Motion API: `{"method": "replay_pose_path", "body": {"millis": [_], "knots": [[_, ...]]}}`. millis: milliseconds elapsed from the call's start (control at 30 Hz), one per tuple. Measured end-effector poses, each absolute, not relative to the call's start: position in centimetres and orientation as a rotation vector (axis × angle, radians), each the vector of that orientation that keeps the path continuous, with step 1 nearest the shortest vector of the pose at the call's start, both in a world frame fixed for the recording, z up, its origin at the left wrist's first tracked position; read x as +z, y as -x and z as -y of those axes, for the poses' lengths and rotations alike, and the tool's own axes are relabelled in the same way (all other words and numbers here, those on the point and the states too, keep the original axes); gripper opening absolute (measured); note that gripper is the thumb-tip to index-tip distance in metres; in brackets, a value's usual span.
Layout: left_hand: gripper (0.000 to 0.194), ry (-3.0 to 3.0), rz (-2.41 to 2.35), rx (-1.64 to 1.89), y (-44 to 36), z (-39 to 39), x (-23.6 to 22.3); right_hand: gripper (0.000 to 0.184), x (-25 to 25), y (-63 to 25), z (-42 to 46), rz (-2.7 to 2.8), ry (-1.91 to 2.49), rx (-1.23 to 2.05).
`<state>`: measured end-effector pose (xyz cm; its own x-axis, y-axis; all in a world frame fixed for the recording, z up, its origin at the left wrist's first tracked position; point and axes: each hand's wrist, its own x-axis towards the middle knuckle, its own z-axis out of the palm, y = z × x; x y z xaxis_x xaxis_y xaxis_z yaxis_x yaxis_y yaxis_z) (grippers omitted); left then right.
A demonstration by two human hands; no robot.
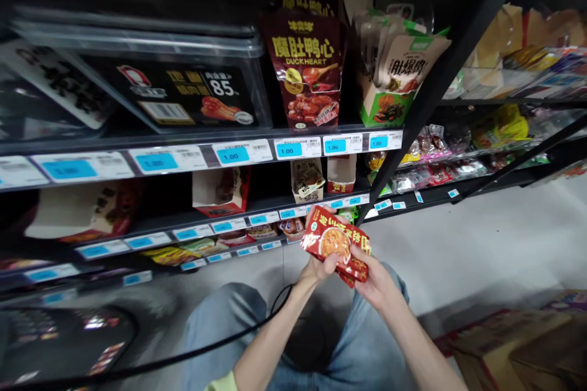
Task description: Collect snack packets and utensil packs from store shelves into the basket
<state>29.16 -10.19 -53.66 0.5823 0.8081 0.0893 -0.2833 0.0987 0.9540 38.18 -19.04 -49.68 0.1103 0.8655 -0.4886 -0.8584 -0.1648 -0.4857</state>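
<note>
A red snack packet (336,242) with a round picture of food on its front is held low in front of the shop shelves. My left hand (320,267) grips its lower left edge, fingers curled. Its lower right end lies in my right hand (373,279), fingers wrapped round it, and a second red packet seems to lie beneath the first. Both hands hover above my knees in blue jeans.
Dark shelves (293,134) carry blue price tags and snack boxes, among them a maroon duck-heart bag (306,70) and a green-and-white carton (398,82). A black upright post (426,98) splits the shelving. Cardboard boxes (518,348) sit at lower right, a black cable (257,333) crosses my leg.
</note>
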Motion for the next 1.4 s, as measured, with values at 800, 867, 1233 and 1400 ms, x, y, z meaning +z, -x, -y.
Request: {"method": "replay_pose_path", "body": {"millis": [800, 867, 1233, 1400], "knots": [[0.036, -2.895, -0.85, 0.648, -34.9, 0.7, -52.3, 0.027, -49.7, -50.7, 8.8, 1.75, 1.361, -0.517], [0.034, -2.935, -0.896, 0.645, -35.1, 1.1, -52.2, 0.032, -49.3, -50.5, 7.3, 1.835, 1.515, -0.519], [0.05, -2.851, -1.061, 0.552, -34.9, 2.1, -51.2, 0.038, -44.2, -49.6, 6.1, 1.957, 2.141, -0.457], [0.04, -2.837, -1.109, 0.562, -35.0, 1.8, -51.2, 0.048, -42.4, -49.3, 6.0, 2.29, 2.166, -0.422]]}}
